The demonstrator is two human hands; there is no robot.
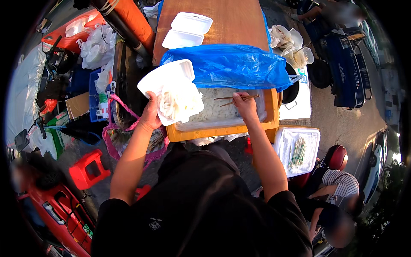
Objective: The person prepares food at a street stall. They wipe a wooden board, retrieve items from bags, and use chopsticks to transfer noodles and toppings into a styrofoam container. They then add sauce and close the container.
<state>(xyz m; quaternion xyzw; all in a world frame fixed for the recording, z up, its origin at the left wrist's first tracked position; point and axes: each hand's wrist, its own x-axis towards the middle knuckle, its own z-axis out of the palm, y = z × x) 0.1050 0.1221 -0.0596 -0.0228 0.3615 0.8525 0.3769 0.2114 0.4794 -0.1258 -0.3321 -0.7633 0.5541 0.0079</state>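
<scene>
White rice noodles lie in an open foam takeaway box, which my left hand grips by its near left edge, tilted. My right hand is closed on wooden chopsticks, their tips pointing left over a yellow-brown bin. Inside that bin, more pale noodles rest in a clear plastic liner. A blue plastic bag covers the bin's far side. Another open foam box, with no food visible in it, sits on the wooden board beyond.
A foam tray of wrapped chopsticks stands at the near right. Used cups and bowls and a dark pot are at the right. A pink-handled basket and red stool stand left. Two people are at the lower right.
</scene>
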